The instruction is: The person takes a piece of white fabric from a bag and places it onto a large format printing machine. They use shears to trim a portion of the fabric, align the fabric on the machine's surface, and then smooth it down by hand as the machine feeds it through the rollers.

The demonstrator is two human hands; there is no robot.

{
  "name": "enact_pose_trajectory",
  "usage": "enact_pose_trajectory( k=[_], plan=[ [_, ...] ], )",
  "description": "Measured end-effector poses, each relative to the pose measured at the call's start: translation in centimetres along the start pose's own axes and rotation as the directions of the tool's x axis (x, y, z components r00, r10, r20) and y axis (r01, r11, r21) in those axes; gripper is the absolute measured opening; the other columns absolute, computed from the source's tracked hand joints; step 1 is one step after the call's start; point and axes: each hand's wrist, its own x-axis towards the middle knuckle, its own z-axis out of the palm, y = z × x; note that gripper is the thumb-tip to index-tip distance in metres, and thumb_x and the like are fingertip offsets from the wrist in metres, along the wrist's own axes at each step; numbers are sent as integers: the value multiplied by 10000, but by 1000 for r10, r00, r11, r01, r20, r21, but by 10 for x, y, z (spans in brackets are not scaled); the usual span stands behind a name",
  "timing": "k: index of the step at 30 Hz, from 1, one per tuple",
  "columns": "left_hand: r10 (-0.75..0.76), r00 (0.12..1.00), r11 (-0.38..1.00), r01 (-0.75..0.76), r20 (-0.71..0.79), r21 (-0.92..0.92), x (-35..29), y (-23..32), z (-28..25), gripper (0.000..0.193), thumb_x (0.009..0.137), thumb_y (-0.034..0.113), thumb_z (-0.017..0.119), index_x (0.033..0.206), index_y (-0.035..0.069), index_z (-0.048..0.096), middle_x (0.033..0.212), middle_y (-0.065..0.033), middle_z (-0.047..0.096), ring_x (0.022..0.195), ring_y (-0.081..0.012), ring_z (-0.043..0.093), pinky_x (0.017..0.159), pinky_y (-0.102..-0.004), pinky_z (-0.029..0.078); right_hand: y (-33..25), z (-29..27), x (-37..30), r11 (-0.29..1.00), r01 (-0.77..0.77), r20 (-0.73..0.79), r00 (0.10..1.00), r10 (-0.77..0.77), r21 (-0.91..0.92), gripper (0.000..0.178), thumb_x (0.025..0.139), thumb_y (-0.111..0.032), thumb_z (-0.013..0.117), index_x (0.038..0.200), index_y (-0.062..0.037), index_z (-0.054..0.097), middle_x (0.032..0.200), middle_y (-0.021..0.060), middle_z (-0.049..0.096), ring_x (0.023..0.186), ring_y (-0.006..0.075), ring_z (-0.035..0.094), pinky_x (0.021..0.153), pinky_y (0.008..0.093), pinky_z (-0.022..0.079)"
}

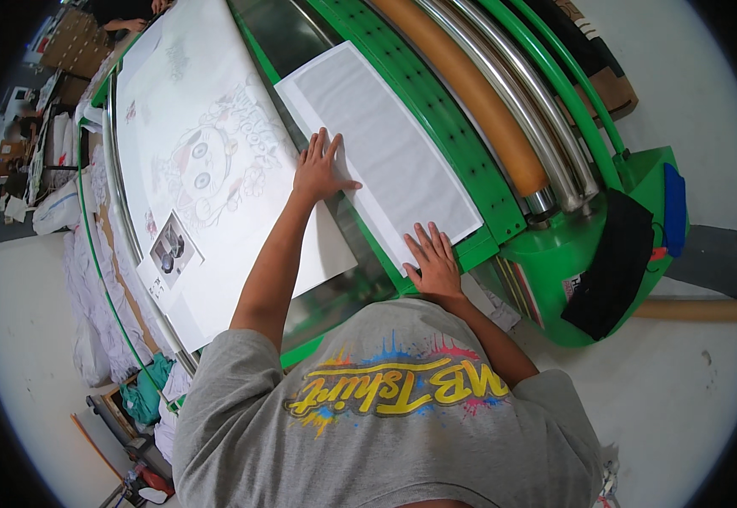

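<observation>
A long white sheet with a grey panel (390,140) lies slantwise on the green machine bed in front of me. My left hand (319,169) rests flat on its left long edge, fingers spread. At the near end, my right hand (433,261) lies on the corner with its fingers stretched out. Neither hand grips anything. Left of the sheet spreads a large white paper (275,245) with a faint cat drawing and flowers. A small dark picture print (175,251) lies on that paper, close to its left edge.
Beyond the sheet run a tan roller (479,97) and shiny metal rollers (525,102). A black cloth (614,267) drapes over the green end housing (546,296). White fabric (89,296) hangs at the left. Another person's hand (127,24) shows at the far left.
</observation>
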Motion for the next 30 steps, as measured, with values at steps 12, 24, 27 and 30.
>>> enact_pose_trajectory(
  k=[12, 24, 27, 30],
  plan=[
    [-41, 999, 999, 41, 7, 14, -4, 17, -10, 1460, 626, 793, 948, 1800, 215, 301, 1878, -222, 160, 1745, -402, 146, 1370, -642, 227, -1, -6, 4, 1000, 9, -67, 998, -8, 22, 735, 1035, -378, 721, 1690, -122, 506, 1808, 205, 355, 1693, 426, 281, 1368, 602, 246],
    [-28, 934, 986, -33, -356, -165, -208, 37, 16, 808, 1023, 438, 763, 1677, 63, 474, 1829, -245, 294, 1704, -439, 267, 1355, -587, 284, 3, 1, 22, 998, 57, -122, 991, -61, -39, 702, 1005, -390, 719, 1617, -79, 573, 1766, 259, 394, 1642, 471, 346, 1335, 620, 288],
    [-203, 886, 963, 106, -416, -246, -284, 23, 31, 760, 1033, 405, 743, 1662, 54, 502, 1840, -229, 289, 1714, -412, 261, 1353, -580, 279, -5, -2, 27, 997, 29, -94, 995, -35, -68, 683, 992, -388, 732, 1582, -72, 595, 1738, 259, 422, 1619, 479, 368, 1321, 627, 303],
    [-399, 829, 916, 337, -393, -220, -340, 6, 48, 753, 1054, 402, 703, 1686, 61, 478, 1854, -217, 263, 1726, -397, 232, 1367, -568, 236, -13, -4, 38, 992, -55, -21, 998, 53, -113, 668, 985, -388, 741, 1551, -59, 609, 1722, 258, 432, 1607, 475, 377, 1313, 634, 307]
  ],
)
